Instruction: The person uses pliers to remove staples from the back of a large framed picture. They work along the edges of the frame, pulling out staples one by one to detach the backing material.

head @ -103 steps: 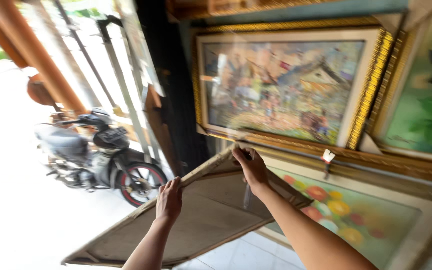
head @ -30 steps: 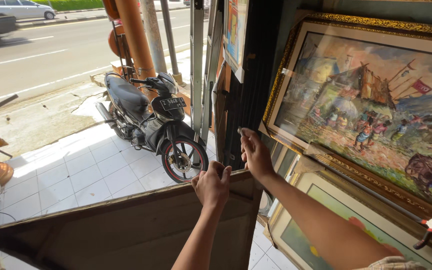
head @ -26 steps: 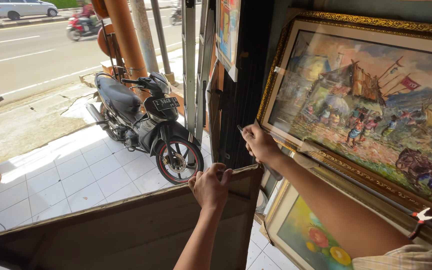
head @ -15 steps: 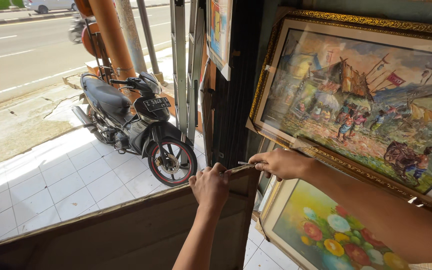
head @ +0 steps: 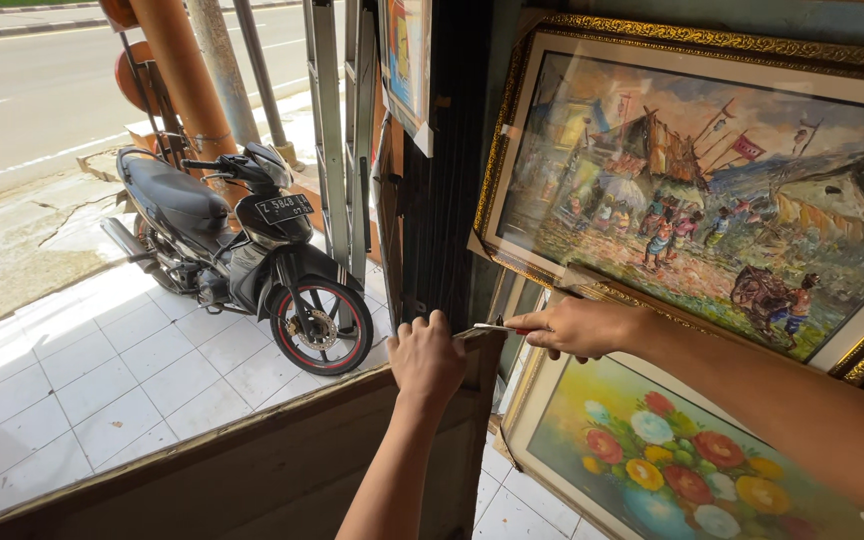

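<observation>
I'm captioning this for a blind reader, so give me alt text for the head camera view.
A person's left hand grips the top corner of a large brown board while the right hand holds a thin blade-like tool at that corner. Gold-framed paintings, a village scene and flowers, stand right; a black motorcycle is parked left.

2 framed paintings (head: 692,190), 1 motorbike (head: 242,250), 2 hands (head: 427,360)

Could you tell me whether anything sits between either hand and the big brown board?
Nothing visible does. The left hand already grips the top edge of the brown board near its corner, and the right hand holds a thin tool right at that corner.
</observation>
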